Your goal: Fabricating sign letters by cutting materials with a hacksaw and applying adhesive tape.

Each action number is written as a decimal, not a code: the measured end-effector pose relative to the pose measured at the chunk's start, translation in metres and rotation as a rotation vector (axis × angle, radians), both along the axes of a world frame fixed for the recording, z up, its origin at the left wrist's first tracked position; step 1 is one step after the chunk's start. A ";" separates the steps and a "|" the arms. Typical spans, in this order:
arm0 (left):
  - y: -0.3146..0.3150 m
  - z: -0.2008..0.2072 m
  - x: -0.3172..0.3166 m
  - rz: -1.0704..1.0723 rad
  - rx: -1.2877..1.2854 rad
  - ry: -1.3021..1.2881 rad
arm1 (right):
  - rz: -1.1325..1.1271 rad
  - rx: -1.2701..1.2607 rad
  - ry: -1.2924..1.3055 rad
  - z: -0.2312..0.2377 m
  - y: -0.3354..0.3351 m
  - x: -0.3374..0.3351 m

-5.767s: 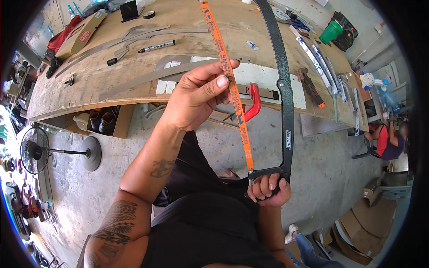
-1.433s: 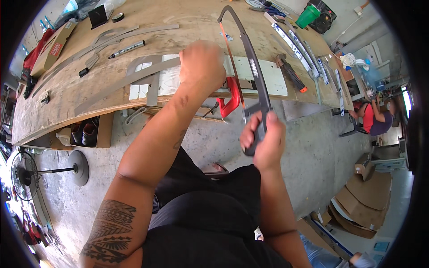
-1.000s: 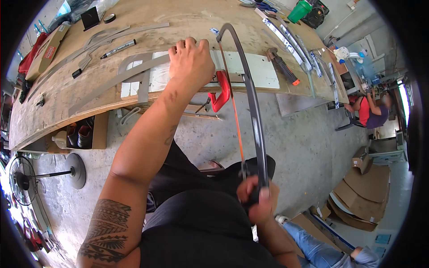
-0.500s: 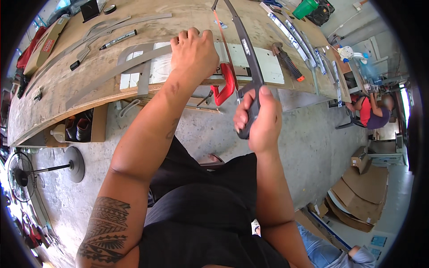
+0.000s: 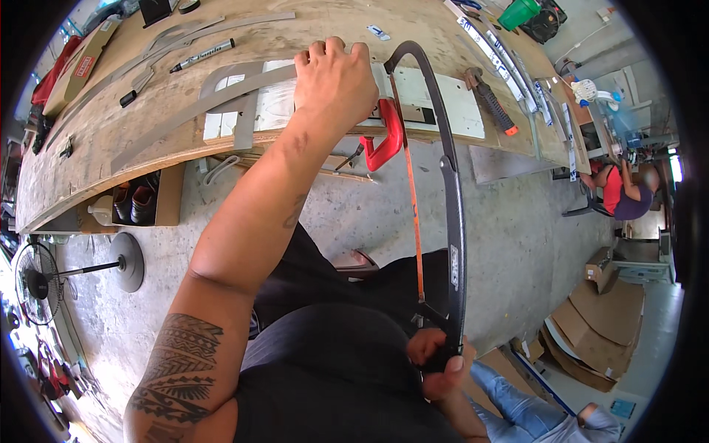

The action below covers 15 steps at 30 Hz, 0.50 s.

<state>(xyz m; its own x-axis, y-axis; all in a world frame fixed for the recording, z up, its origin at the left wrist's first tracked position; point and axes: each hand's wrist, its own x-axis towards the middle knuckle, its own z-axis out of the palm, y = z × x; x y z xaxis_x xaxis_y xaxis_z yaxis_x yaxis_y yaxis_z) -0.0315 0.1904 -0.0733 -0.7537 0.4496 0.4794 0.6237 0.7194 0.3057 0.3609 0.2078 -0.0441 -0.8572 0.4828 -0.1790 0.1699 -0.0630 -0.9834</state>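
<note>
My right hand (image 5: 443,365) is closed round the handle of a black hacksaw (image 5: 456,221), drawn back close to my body. Its orange blade (image 5: 415,214) runs forward to the bench edge, beside a red clamp (image 5: 387,140). The far end of the saw frame is over a white board (image 5: 461,111). My left hand (image 5: 336,81) is curled over the end of a flat grey metal strip (image 5: 199,111), pressing down on the board. The fingertips are partly hidden, as is the spot where the blade meets the work.
A hammer (image 5: 491,103) lies right of the board, with long metal rails (image 5: 502,63) beyond. A marker (image 5: 201,57) and other strips lie on the wooden bench (image 5: 81,159). A standing fan (image 5: 37,284) is at left. Another person (image 5: 628,193) sits far right; someone in jeans (image 5: 517,399) is at lower right.
My right hand has pulled the hacksaw back toward my body, so the far end of its frame is now near the board. My left hand keeps its place on the strip.
</note>
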 end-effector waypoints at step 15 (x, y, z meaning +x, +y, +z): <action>0.004 0.017 0.005 0.016 -0.053 -0.137 | 0.019 -0.031 0.191 0.009 0.056 -0.183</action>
<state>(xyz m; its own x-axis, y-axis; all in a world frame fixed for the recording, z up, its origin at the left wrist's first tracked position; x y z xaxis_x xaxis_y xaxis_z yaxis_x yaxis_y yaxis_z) -0.0265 0.1947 -0.0560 -0.8177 0.4592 0.3470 0.5670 0.7464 0.3485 0.1779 0.2638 -0.0354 -0.8860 0.4629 -0.0265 -0.0187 -0.0926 -0.9955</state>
